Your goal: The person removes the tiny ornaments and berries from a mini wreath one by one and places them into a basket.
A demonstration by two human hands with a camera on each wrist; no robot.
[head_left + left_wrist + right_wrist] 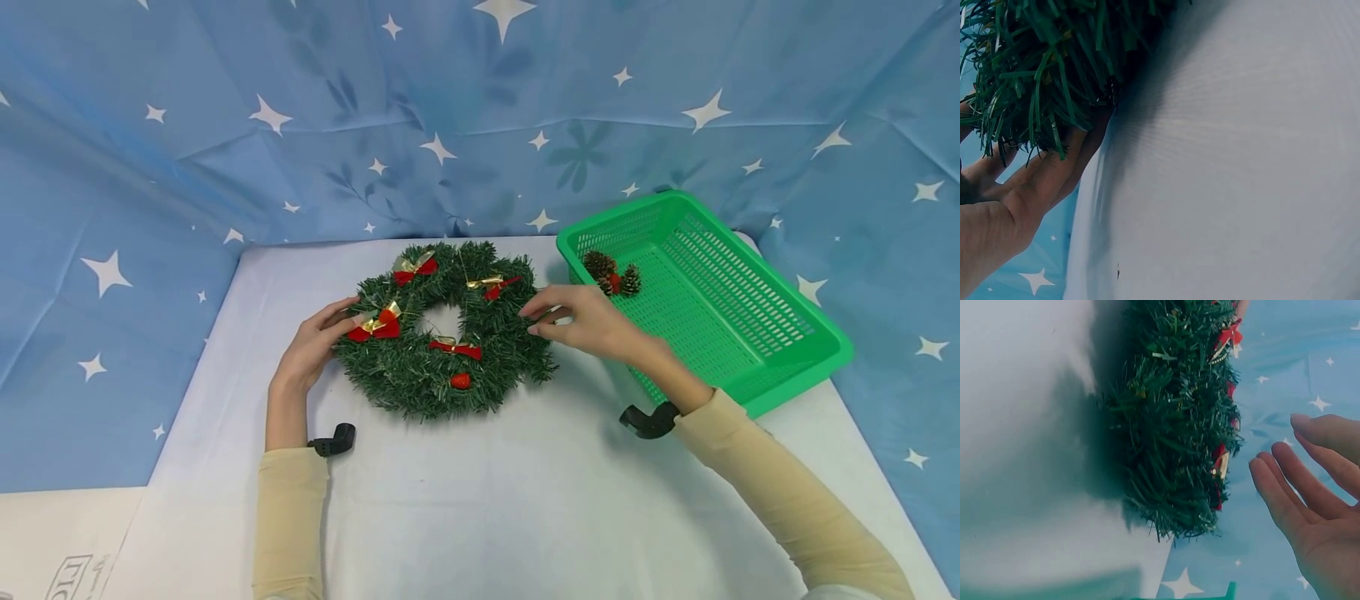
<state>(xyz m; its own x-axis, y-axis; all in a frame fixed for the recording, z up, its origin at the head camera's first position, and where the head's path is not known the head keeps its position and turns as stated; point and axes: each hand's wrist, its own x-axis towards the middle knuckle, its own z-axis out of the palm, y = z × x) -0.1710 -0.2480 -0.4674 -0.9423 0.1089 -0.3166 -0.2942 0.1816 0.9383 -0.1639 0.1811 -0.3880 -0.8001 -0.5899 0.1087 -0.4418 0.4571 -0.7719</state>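
A green tinsel wreath with several red-and-gold bows and a red strawberry-like ornament lies on the white-covered table. My left hand holds its left side, thumb on top near a bow; in the left wrist view the fingers reach beneath the wreath's edge. Over the wreath's right side hovers my right hand, fingers loosely bent and nothing between them. The right wrist view shows that hand apart from the branches.
At the right stands a green plastic basket, tilted in angle to the table, with pinecones and a red piece inside near its left wall. A blue star-patterned cloth backs the table. Printed cardboard lies at lower left.
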